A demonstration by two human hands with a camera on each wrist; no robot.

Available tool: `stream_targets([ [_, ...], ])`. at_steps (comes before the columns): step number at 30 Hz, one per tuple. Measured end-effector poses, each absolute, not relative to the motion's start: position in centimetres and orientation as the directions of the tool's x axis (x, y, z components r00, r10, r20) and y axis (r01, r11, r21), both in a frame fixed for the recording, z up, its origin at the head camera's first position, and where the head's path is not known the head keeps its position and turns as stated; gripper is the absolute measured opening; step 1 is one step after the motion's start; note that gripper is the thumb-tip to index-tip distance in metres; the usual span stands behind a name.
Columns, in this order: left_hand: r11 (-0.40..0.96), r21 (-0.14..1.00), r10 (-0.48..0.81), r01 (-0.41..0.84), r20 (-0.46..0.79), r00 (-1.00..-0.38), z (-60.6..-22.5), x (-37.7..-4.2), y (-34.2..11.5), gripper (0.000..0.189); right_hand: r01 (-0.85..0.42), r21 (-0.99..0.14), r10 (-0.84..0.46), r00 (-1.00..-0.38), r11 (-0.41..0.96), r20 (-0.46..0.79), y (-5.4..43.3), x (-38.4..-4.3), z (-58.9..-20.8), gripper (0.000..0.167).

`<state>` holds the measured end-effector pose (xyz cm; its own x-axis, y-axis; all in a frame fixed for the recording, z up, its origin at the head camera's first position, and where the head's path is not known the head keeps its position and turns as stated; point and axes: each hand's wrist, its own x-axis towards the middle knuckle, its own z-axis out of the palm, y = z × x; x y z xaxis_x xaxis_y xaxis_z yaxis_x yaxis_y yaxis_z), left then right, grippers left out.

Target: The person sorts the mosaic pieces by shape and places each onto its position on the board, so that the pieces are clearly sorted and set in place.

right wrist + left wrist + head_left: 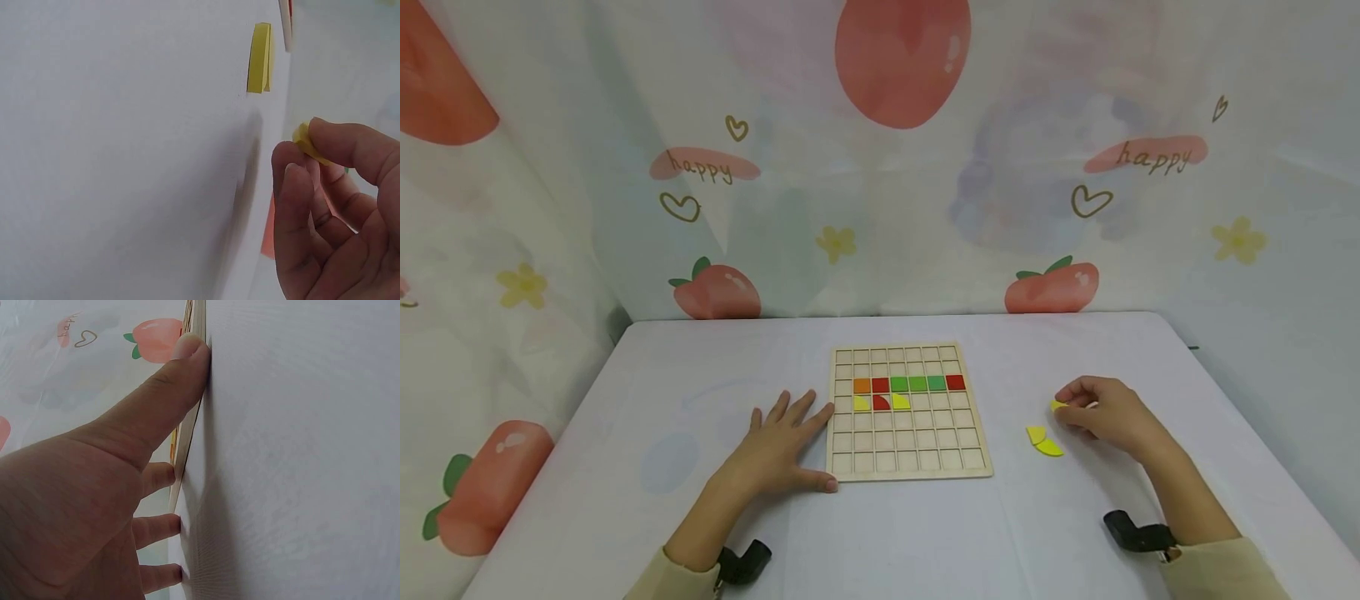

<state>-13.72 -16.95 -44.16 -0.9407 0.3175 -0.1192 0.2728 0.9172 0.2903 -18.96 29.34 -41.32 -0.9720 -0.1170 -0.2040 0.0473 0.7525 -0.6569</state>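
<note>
A pale wooden grid board lies on the white table. One of its rows holds square tiles: orange, red, several green and red. Below them sit two yellow curved pieces and a red curved piece. My left hand spreads its fingers along the board's left side, the thumb at its near left corner. To the right of the board, my right hand pinches a small yellow piece between thumb and fingers, above the table. Two more yellow pieces lie between that hand and the board.
The white tablecloth covers the table, which ends at a printed fabric backdrop behind and at the left. Each wrist wears a black camera mount, the left one and the right one near the sleeves.
</note>
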Motion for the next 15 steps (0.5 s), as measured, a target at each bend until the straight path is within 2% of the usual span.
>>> stream_targets([
  [10,0.923,0.28,0.308,0.265,-0.124,-0.943,-44.36,-13.88,-16.91,0.107,0.003,-0.687,-0.154,-0.974,0.727,-0.168,28.69,-19.1,-41.44,0.03],
  [15,0.924,0.277,0.307,0.263,-0.132,-0.942,-44.41,-13.9,-16.96,0.108,0.022,-0.674,-0.131,-0.976,0.738,-0.175,28.38,-19.13,-41.44,0.03],
])
